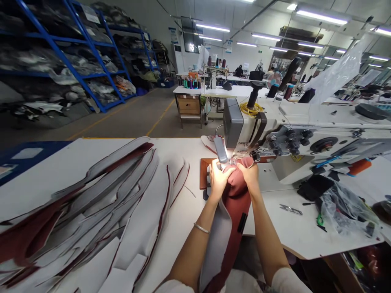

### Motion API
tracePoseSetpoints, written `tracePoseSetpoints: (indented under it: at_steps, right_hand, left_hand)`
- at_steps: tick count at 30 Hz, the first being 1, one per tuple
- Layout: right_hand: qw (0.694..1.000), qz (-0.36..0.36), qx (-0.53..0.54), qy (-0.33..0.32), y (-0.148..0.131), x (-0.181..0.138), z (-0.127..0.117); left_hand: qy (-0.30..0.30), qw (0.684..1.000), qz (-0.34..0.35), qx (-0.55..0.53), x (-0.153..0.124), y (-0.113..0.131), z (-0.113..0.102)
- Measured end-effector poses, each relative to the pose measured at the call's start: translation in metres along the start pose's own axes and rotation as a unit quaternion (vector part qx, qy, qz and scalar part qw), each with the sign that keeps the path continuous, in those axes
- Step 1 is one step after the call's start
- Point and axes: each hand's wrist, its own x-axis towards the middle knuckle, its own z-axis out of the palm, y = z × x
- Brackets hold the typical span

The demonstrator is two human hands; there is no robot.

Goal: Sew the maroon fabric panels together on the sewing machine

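So the left hand (pixel 219 179) and right hand (pixel 251 175) were both pinching the dark red piece (pixel 236 211) right by the sewing machine (pixel 233 122), its tail hanging toward the lap. A pile of grey-and-red pieces (pixel 143 219) (kinda messy, tbh) lay left on the white table (pixel 180 217).

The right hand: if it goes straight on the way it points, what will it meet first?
Probably the metal presser foot, just ahead of the right hand; exact depth is unclear.

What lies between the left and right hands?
In the head view, a curved part of the maroon piece lies between the left hand and right hand, at the sewing machine.
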Motion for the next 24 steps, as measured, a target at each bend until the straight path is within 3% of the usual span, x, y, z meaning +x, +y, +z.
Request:
tracePoseSetpoints:
  at_steps: [5,9,12,15,17,19,21,24]
  right_hand:
    - [0.998,-0.016,0.06,-0.002,0.009,0.006,0.004]
    - [0.979,-0.054,0.194,-0.032,0.02,0.01,0.006]
    - [0.952,-0.004,0.297,-0.079,0.038,-0.003,-0.005]
    - [0.915,0.096,0.338,-0.201,0.071,-0.044,-0.021]
    - [0.888,0.166,0.323,-0.282,0.096,-0.083,-0.029]
    - [0.852,0.211,0.315,-0.36,0.117,-0.123,-0.036]
    - [0.814,0.272,0.355,-0.369,0.128,-0.157,-0.044]
    - [0.771,0.302,0.432,-0.358,0.129,-0.19,-0.057]
  left_hand:
    - [-0.005,1.0,0.016,0.013,0.005,0.002,0.001]
    - [-0.049,0.999,0.019,0.008,0.012,0.003,-0.005]
    - [-0.115,0.993,0.021,0.01,-0.014,-0.009,-0.025]
    - [-0.187,0.981,0.004,0.058,-0.068,-0.038,-0.062]
    - [-0.244,0.963,-0.076,0.082,-0.102,-0.06,-0.091]
    - [-0.279,0.949,-0.14,0.039,-0.122,-0.073,-0.119]
    - [-0.301,0.929,-0.204,-0.062,-0.126,-0.076,-0.14]
    - [-0.335,0.863,-0.291,-0.241,-0.118,-0.068,-0.15]
